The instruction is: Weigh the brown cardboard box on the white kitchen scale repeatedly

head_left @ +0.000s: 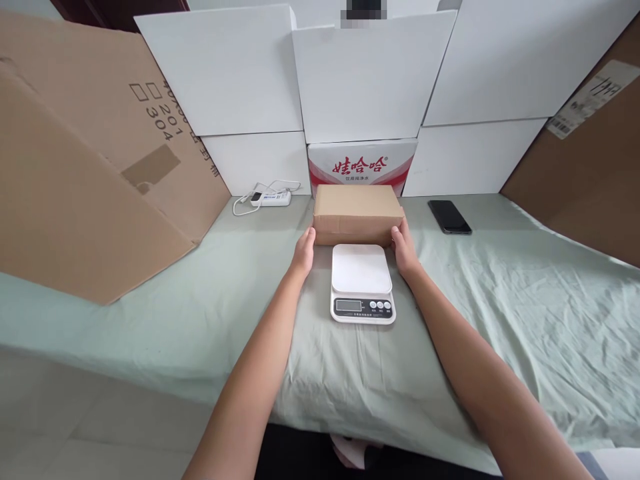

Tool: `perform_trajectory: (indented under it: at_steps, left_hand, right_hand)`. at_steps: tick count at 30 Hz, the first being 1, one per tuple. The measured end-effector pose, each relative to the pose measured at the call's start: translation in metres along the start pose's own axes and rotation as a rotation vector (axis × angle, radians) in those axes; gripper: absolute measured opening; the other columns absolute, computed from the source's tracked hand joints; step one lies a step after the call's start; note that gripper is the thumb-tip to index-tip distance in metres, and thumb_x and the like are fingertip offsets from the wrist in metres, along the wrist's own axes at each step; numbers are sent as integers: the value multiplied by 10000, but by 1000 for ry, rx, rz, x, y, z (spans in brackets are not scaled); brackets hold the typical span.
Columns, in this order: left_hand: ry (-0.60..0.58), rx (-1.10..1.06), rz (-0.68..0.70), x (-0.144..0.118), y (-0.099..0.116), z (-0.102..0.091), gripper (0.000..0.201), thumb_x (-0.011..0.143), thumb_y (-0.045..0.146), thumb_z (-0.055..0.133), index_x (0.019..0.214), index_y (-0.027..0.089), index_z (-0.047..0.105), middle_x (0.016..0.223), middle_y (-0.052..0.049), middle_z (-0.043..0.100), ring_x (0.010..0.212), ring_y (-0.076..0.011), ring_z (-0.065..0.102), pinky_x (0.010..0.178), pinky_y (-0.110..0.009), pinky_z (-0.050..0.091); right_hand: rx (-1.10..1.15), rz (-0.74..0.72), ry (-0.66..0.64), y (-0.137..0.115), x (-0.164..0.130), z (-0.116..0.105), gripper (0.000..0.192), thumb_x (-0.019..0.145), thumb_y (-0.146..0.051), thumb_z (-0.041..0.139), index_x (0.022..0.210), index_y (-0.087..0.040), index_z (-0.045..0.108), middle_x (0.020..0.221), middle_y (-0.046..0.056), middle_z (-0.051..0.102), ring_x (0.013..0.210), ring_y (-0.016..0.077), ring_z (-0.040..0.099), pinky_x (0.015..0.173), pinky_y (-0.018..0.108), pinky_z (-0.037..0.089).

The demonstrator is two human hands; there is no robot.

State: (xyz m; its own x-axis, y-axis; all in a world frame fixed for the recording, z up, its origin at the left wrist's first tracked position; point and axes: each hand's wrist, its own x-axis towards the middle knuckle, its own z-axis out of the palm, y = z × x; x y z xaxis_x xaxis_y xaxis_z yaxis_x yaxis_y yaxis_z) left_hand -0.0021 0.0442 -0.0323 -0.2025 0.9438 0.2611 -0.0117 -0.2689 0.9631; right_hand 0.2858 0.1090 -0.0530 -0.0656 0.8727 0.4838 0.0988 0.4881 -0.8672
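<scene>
A small brown cardboard box [357, 212] rests on the pale green cloth [210, 293] just behind a white kitchen scale [362, 282]. My left hand [304, 252] presses against the box's left near corner. My right hand [404, 248] presses against its right near corner. Together the two hands grip the box from both sides. The scale's platform is bare, and its display and buttons face me.
A black phone [449, 217] lies to the right of the box. A white power strip with cable [267, 197] sits at the back left. White cartons [370, 80] and a red-printed carton [362, 163] form the back wall. Large brown cardboard sheets lean at left [85, 167] and right [590, 153].
</scene>
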Motion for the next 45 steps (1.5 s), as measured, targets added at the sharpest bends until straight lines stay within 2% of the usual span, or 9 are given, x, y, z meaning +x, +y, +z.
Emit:
perform_trajectory:
  at_steps: [3,6,11,14,18,24,32,38,45]
  left_hand:
    - [-5,5,34,-4,8,2,827,992,872,560,1560,290,712,1762,-70,615,1764,-350,397,1469,-527,288]
    - [-20,14,62,-11,19,6,851,993,870,563,1585,273,690,1776,-86,598,1760,-360,403,1461,-527,305]
    - [-8,-1,140,-25,35,12,834,1006,852,569,1612,287,664,1767,-83,609,1735,-360,446,1441,-526,345]
    - [-8,-16,159,-40,43,6,850,999,867,576,1611,284,671,1748,-95,629,1717,-377,472,1431,-542,363]
    - [-43,45,166,-73,53,-16,744,1078,770,549,1623,274,656,1741,-110,632,1692,-368,506,1410,-538,396]
    - [-15,157,137,-111,44,-34,663,1112,720,538,1548,243,688,1580,-149,749,1509,-362,679,1291,-526,521]
    - [-128,187,118,-115,40,-22,680,1117,711,531,1603,249,648,1657,-149,697,1603,-369,609,1341,-539,486]
    - [-153,210,70,-113,35,-24,741,1109,730,523,1660,240,593,1716,-159,647,1640,-376,575,1370,-559,461]
    - [-173,216,60,-110,33,-28,742,1105,721,536,1667,240,589,1728,-159,636,1649,-384,566,1378,-582,455]
  right_hand:
    - [31,76,14,-18,0,3,970,965,-864,566,1778,-379,353,1920,29,362,1813,287,284,1491,616,248]
    - [24,-4,62,-38,0,3,1118,907,-900,607,1805,-311,294,1941,80,297,1839,333,202,1513,607,163]
    - [-27,-119,96,-66,-9,-9,1077,949,-854,617,1823,-349,240,1950,66,257,1845,375,171,1505,630,173]
    - [-30,-144,43,-77,-24,-21,1055,968,-828,638,1827,-361,242,1914,91,341,1826,401,230,1480,674,229]
    - [-11,-112,-89,-76,-57,-34,1091,982,-812,658,1848,-374,159,1899,116,371,1786,414,337,1438,691,319]
    - [-38,-167,-136,-59,-94,-31,1023,1064,-715,609,1861,-368,70,1917,120,329,1753,391,410,1412,638,397]
    - [-149,-204,44,-61,-101,-38,928,1067,-732,568,1838,-347,226,1856,142,410,1675,430,499,1346,675,465]
    - [-194,-212,87,-59,-102,-38,893,1065,-713,570,1820,-320,301,1811,173,472,1530,417,634,1211,627,590]
    - [-234,-211,101,-63,-100,-38,869,1065,-711,564,1796,-290,358,1778,185,508,1473,396,663,1127,564,634]
